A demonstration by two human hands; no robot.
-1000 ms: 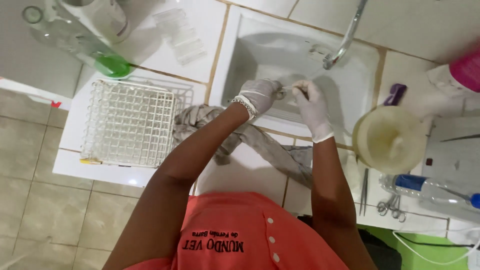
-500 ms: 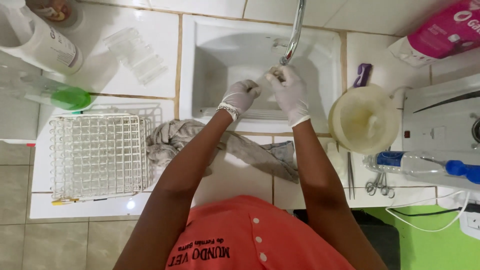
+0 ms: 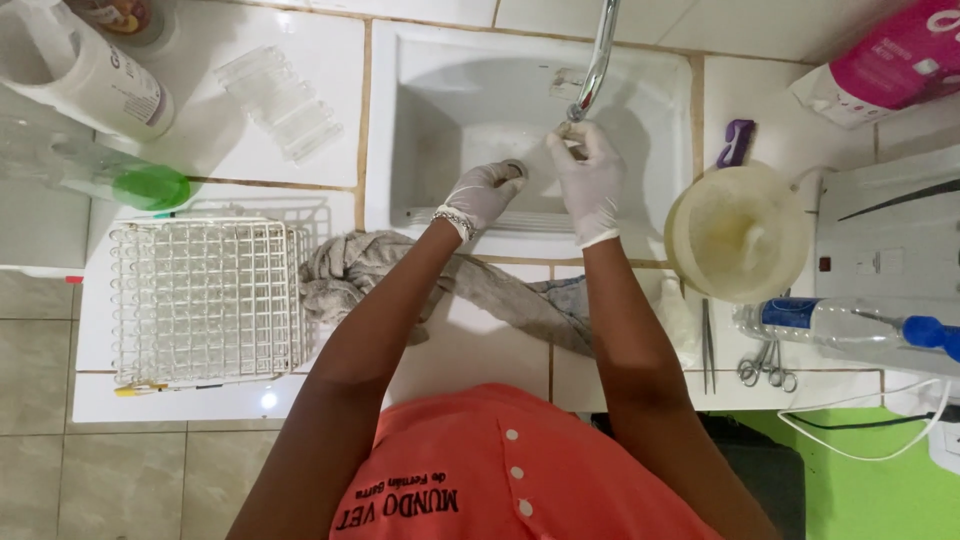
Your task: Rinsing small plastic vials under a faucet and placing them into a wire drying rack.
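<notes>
Both of my hands wear white gloves and are over the white sink. My right hand reaches up to the mouth of the metal faucet and pinches a small clear item there. My left hand is lower and to the left, over the sink's front wall. Its fingers are curled near a small round shape, and I cannot tell whether they hold anything. A beaded bracelet sits on my left wrist.
A grey cloth lies on the counter in front of the sink. A white wire rack stands at the left, beside a clear tube holder and bottles. At the right are a yellowish lidded tub, forceps, scissors and a blue-capped bottle.
The view has shifted so the sink sits more central. My right hand has risen to the faucet mouth, and my left hand has dropped away from it toward the sink's front.
</notes>
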